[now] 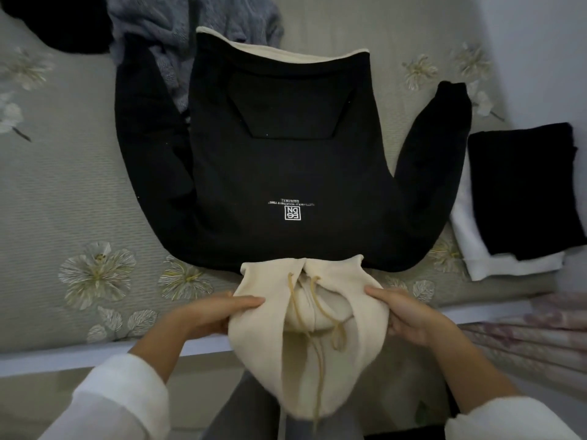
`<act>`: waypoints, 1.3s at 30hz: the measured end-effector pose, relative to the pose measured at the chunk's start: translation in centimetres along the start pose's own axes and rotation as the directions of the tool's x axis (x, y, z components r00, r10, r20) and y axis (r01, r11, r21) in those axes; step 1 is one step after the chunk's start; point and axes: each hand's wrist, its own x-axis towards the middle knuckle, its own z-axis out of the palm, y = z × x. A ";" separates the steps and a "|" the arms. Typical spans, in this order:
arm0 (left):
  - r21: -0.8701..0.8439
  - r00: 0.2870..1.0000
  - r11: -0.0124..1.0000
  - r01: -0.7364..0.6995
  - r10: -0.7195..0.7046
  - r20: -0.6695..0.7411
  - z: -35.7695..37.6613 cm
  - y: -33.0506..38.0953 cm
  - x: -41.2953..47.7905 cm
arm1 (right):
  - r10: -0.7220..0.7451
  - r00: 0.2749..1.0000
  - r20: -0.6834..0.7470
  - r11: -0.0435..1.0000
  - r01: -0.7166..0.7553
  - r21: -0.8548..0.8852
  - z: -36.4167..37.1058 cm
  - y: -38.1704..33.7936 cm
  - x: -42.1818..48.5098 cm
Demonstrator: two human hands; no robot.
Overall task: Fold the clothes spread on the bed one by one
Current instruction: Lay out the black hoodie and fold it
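- On the bed (57, 198), w/ its pale green flowered cover, we see a black hoodie (286, 173) spread flat, front up, hem at the far side, neck end toward us.
- Small white logo (292, 213) on the chest reads upside down from our side; front pocket (282, 106) sits farther back.
- Hem shows a cream lining strip (286, 52) along the far edge.
- Both sleeves lie out to the sides: left sleeve (143, 147) runs far-left, right sleeve (435, 147) bends up to the far right.
- Cream hood (305, 338) hangs off the near edge of the bed toward us, w/ two cords (317, 354) dangling down its middle.
- Our left hand (219, 312) grips the hood's left side, fingers pressed together on top, thumb tucked under the cloth – pinching the fabric.
- Our right hand (403, 312) does the same on the right side, fingers together over the edge, thumb underneath.
- White sleeves cover both our forearms.
- Right of the hoodie, near the bed's edge: a folded pile, black piece (524, 188) on top of a white one (495, 262).
- Far left, a grey knit (178, 30) lies crumpled, partly under the hoodie's left sleeve; another dark garment (60, 23) sits in the far-left corner, can't tell what it is.
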 end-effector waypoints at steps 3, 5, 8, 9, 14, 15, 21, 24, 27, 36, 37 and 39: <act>-0.066 0.985 0.995 0.070 -0.058 0.161 -0.6 -0.1 -0.9 | 0.005 0.992 0.124 0.978 -0.031 0.208 -0.5 -0.6 -0.5; -0.152 0.977 0.984 0.097 -0.065 0.203 -1.0 0.5 -1.2 | -0.043 0.987 0.157 0.956 -0.005 0.292 -0.5 -2.0 -0.5; -0.471 0.990 0.878 0.082 -0.018 0.138 -1.2 2.6 -0.8 | -0.128 0.985 0.118 0.884 0.059 0.465 0.4 -5.7 0.4; -0.600 0.996 0.800 0.017 0.036 0.076 -1.2 3.8 -0.4 | -0.153 0.986 0.067 0.828 0.091 0.554 0.8 -7.1 1.0; -0.961 0.945 0.127 -0.246 0.252 -0.208 -0.8 9.4 1.9 | -0.231 0.965 -0.125 0.506 0.229 0.832 2.8 -12.4 4.2; -0.949 0.942 0.154 -0.274 0.244 -0.233 -0.8 10.1 2.5 | -0.237 0.961 -0.141 0.600 0.259 0.757 3.3 -12.7 4.9; -0.277 0.827 0.821 -0.499 0.356 -0.435 -0.1 11.9 5.6 | -0.422 0.899 -0.116 0.895 0.393 -0.210 5.2 -13.3 8.1; 0.445 0.750 0.816 -0.368 0.544 -0.376 -0.8 11.2 7.5 | -0.445 0.895 -0.014 0.750 0.365 -0.552 5.3 -13.9 9.4; 0.813 0.876 0.575 -0.092 0.435 -0.208 -1.1 9.7 8.7 | -0.377 0.907 0.190 0.305 0.315 -0.899 5.1 -13.2 10.7; 0.959 0.898 0.278 0.049 0.409 -0.164 -1.1 8.4 9.4 | -0.306 0.892 0.331 -0.243 0.263 -0.934 4.2 -10.5 11.2; 0.954 0.918 0.300 0.020 0.372 -0.136 -1.0 8.4 9.2 | -0.244 0.920 0.305 -0.162 0.272 -0.949 3.9 -10.5 11.0; 0.930 0.957 0.365 -0.026 0.279 -0.083 -0.8 8.1 8.6 | -0.115 0.957 0.266 -0.050 0.262 -0.964 3.2 -10.2 10.4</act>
